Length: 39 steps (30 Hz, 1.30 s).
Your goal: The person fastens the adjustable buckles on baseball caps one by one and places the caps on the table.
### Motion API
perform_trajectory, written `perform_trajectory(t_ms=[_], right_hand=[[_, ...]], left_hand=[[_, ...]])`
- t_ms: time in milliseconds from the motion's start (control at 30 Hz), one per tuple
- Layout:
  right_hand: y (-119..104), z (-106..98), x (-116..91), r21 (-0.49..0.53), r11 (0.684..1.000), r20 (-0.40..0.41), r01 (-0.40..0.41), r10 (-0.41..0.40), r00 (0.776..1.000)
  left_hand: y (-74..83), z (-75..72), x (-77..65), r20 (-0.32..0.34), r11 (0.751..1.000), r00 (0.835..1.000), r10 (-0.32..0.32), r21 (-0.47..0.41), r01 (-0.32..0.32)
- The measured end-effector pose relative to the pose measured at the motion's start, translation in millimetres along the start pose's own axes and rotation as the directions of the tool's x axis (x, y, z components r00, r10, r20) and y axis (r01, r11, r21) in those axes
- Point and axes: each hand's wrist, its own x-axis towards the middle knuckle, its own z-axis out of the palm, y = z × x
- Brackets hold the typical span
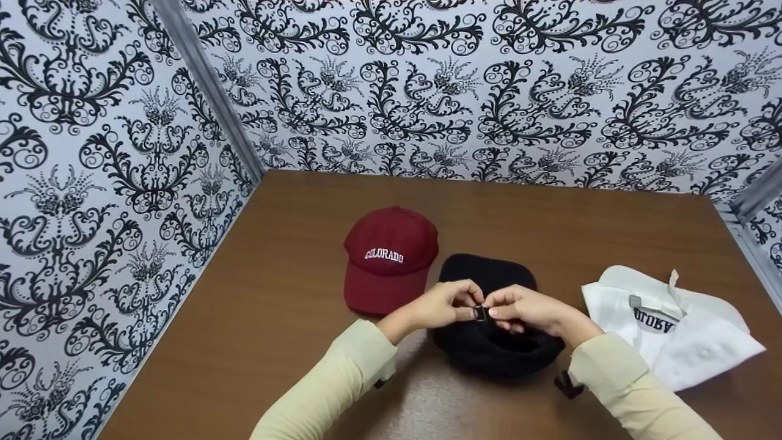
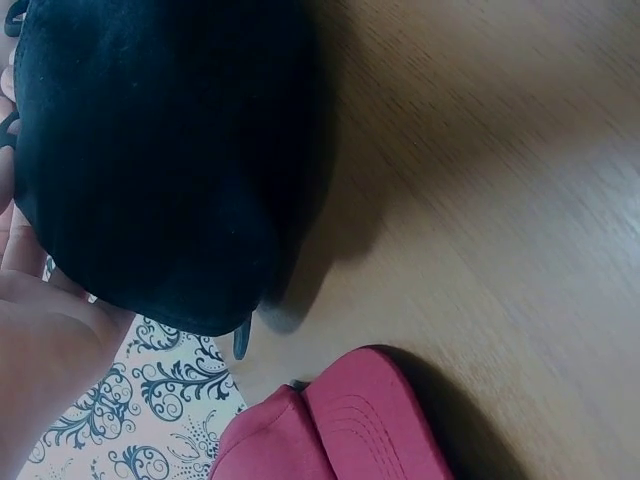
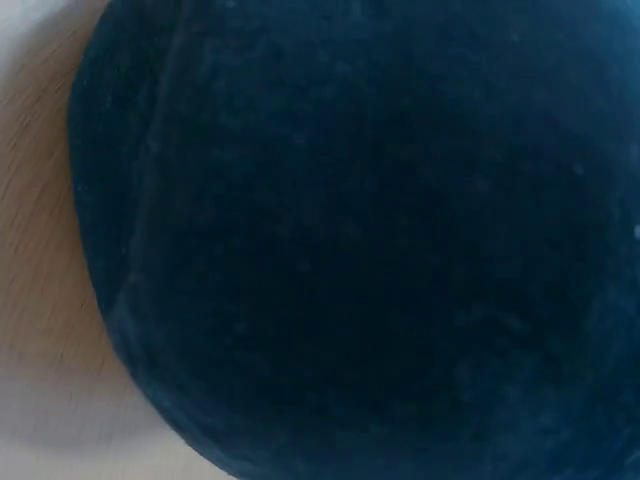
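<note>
A black cap (image 1: 498, 363) lies on the table with its opening upward and its brim pointing away from me. Over that opening, the fingers and thumb of my left hand (image 1: 443, 305) pinch the cap's strap at a small metal buckle (image 1: 481, 313). My right hand (image 1: 531, 308) pinches the strap from the other side, its fingertips right at the buckle. In the left wrist view the dark crown (image 2: 170, 160) covers most of the fingers of that hand. The crown (image 3: 350, 250) fills the right wrist view and hides the right hand there.
A red cap (image 1: 391, 241) with COLORADO lettering sits upright just left of the black one. To the right lies a white cap (image 1: 702, 351), turned over with its strap sticking up. The brown wooden table (image 1: 256, 293) meets patterned walls (image 1: 427, 91) at the back and left.
</note>
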Motion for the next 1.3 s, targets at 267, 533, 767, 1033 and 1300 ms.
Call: perform_trajectory(t_ms=[267,533,767,1033,1300], right_hand=[[-1,1,0,-0.115,0.993,-0.021,-0.004,0.002,1.000],[1,3,0,-0.242,0.970,-0.034,0.023,-0.033,0.999],[3,6,0,-0.324,0.939,-0.022,0.112,-0.125,0.992],[4,8,-1,-0.363,0.910,-0.011,0.200,-0.219,0.976],[0,9,-2,-0.400,0.889,0.043,0.222,-0.224,0.974]], left_hand=[[2.6,1.5,-0.1,-0.004,1.000,1.000,-0.024,0.008,0.024],[-17.6,8.4,8.2,0.012,0.998,0.998,-0.060,-0.022,0.060],[-32.2,9.5,13.9,0.067,0.996,0.996,-0.059,-0.057,0.063],[-30.3,8.4,12.6,0.089,0.988,0.993,-0.077,-0.124,0.088],[-26.4,10.3,15.0,0.116,0.994,0.989,-0.088,-0.055,0.094]])
